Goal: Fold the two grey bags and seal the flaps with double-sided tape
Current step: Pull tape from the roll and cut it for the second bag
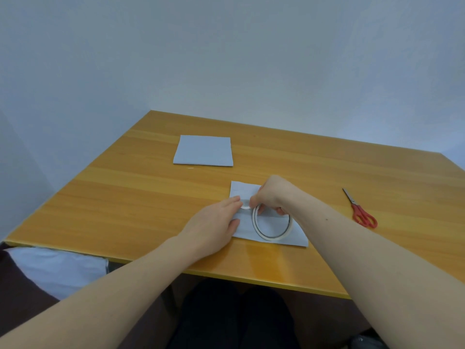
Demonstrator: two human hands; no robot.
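Note:
A folded grey bag (289, 238) lies near the table's front edge under both my hands. A thin white roll of double-sided tape (273, 238) stands tilted on it. My right hand (273, 195) grips the top of the roll with curled fingers. A short strip of tape runs from the roll to my left hand (216, 221), which lies on the bag's left part, its fingertips on the strip's free end. A second grey bag (203, 150), folded flat, lies farther back on the table.
Red-handled scissors (359, 210) lie shut to the right on the wooden table (125, 197). A white cloth or sheet (57, 268) sits below the table's front left edge. A plain wall stands behind the table.

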